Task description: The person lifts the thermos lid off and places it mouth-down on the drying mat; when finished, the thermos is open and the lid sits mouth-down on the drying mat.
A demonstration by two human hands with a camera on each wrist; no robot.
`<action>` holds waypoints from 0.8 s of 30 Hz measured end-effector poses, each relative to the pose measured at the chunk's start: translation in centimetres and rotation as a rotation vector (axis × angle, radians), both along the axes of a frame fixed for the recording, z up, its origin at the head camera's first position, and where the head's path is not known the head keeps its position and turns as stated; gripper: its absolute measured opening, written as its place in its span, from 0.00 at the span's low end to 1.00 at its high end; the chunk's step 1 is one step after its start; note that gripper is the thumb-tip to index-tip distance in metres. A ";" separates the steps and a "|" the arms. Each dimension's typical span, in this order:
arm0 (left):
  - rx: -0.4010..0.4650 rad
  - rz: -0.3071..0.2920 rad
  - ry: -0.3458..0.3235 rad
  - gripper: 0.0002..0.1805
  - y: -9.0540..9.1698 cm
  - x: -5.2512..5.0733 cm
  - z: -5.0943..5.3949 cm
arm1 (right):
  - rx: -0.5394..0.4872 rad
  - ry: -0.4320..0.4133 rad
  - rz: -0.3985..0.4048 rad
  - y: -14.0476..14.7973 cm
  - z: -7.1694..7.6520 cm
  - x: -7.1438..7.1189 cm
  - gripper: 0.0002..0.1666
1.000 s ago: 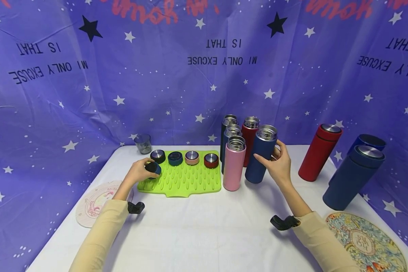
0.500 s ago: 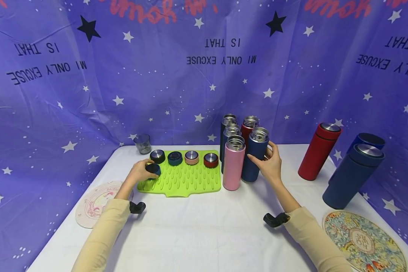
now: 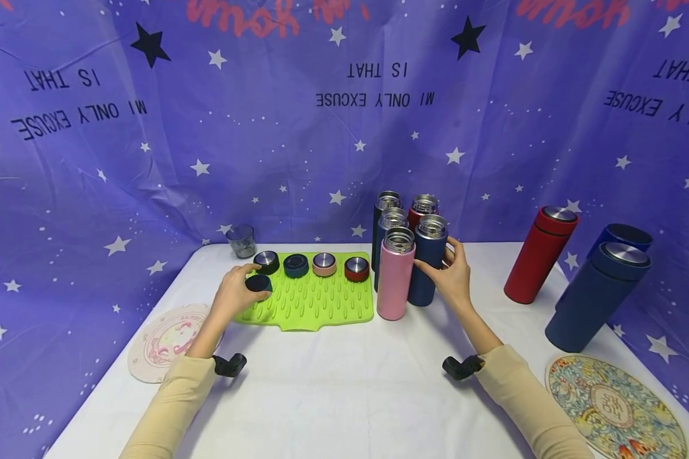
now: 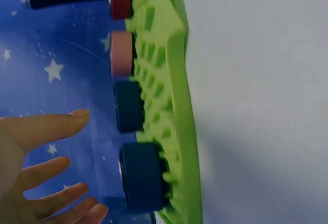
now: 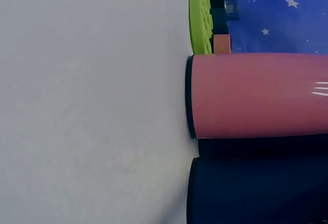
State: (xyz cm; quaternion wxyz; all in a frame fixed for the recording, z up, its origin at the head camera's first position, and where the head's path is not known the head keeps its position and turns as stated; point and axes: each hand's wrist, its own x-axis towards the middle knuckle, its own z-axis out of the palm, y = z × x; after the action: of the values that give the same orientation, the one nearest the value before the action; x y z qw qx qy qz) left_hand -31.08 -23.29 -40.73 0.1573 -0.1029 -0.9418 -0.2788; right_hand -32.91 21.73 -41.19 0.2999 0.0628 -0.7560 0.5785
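Beside a dark blue bottle lid (image 3: 259,287) on a green ridged mat (image 3: 316,312), my left hand (image 3: 235,294) has its fingers spread. The left wrist view shows the fingers (image 4: 56,124) apart from the lids. With thumb in front and fingers at the far side, my right hand (image 3: 452,274) grips a lidless navy thermos bottle (image 3: 427,274) upright on the table. A lidless pink bottle (image 3: 395,280) stands directly left of it. Behind are lidless red (image 3: 416,220), blue (image 3: 382,248) and black (image 3: 377,220) bottles. The right hand is out of its wrist view.
Black (image 3: 266,262), teal (image 3: 295,266), pink (image 3: 324,264) and red (image 3: 356,269) lids line the mat's back. A glass cup (image 3: 242,242) stands behind. Lidded red (image 3: 540,261) and blue (image 3: 594,306) bottles stand right. Round mats lie left (image 3: 166,344) and right (image 3: 614,408).
My right hand has moved the navy bottle left, up close to the pink one. The left hand has loosened from the dark blue lid, which rests on the green mat.
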 end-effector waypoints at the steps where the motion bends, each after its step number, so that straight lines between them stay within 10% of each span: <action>1: 0.002 -0.015 0.008 0.37 0.3 0.3 0.0 | 0.006 0.001 0.003 0.0 0.0 0.0 0.49; 12: -0.011 -0.240 -0.033 0.34 2.8 2.3 -1.1 | 0.148 -0.102 0.047 1.7 0.0 1.6 0.51; 24: -0.106 -0.258 -0.213 0.39 2.7 2.4 -2.1 | 0.130 -0.001 -0.174 6.7 0.9 4.8 0.43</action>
State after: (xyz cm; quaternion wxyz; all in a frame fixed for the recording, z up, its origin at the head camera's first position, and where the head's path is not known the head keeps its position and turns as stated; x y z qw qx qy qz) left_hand -28.71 -20.61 -42.83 0.0137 -0.2009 -0.9455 -0.2560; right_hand -28.12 28.40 -40.34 0.3439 0.0161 -0.7946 0.5001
